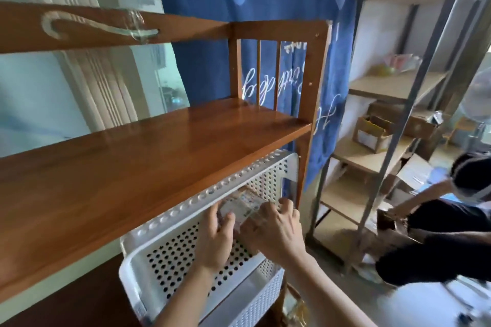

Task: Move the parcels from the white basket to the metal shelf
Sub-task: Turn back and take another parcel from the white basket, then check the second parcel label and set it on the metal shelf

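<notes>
A white perforated basket [186,252] sits on a lower level of a wooden shelf unit, partly under the board above. Inside it, near the far right end, lies a parcel [243,206] with a pale printed wrapper. My left hand [216,236] curls around the parcel's left side and my right hand [273,231] covers its right side, so both grip it within the basket. The metal shelf [377,164] with bare board levels stands to the right, past a blue curtain. Most of the parcel is hidden by my fingers and the basket rim.
The wooden shelf board [159,151] overhangs the basket closely. A blue curtain [265,34] hangs behind. A person in dark clothes [451,220] crouches by the metal shelf at the right. Cardboard boxes [372,133] sit on one metal shelf level.
</notes>
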